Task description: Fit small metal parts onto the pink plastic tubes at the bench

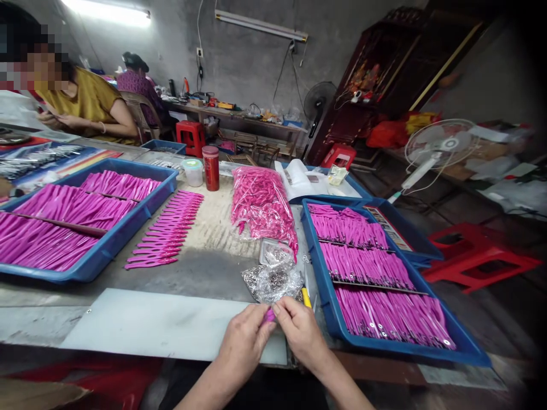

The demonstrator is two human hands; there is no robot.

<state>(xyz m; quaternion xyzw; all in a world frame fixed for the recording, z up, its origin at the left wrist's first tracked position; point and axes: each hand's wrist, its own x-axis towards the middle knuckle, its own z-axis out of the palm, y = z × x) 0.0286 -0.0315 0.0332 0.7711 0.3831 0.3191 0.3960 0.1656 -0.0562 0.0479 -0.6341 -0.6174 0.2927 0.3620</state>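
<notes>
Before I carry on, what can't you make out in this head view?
Head view:
- Pink piece: mostly hidden by the fingers of the left hand and right hand.
- Small metal bits: too small and glinting to tell their shape.
- Left tray: cut off by the left edge.
- Red shape, lower left: blurred, cut off by the bottom edge.

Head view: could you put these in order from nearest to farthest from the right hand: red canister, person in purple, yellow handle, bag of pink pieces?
From the right hand:
1. Yellow handle, just beyond it.
2. Bag of pink pieces, farther forward, slightly left.
3. Red canister, left of the bag.
4. Person in purple, at the back, left.
</notes>
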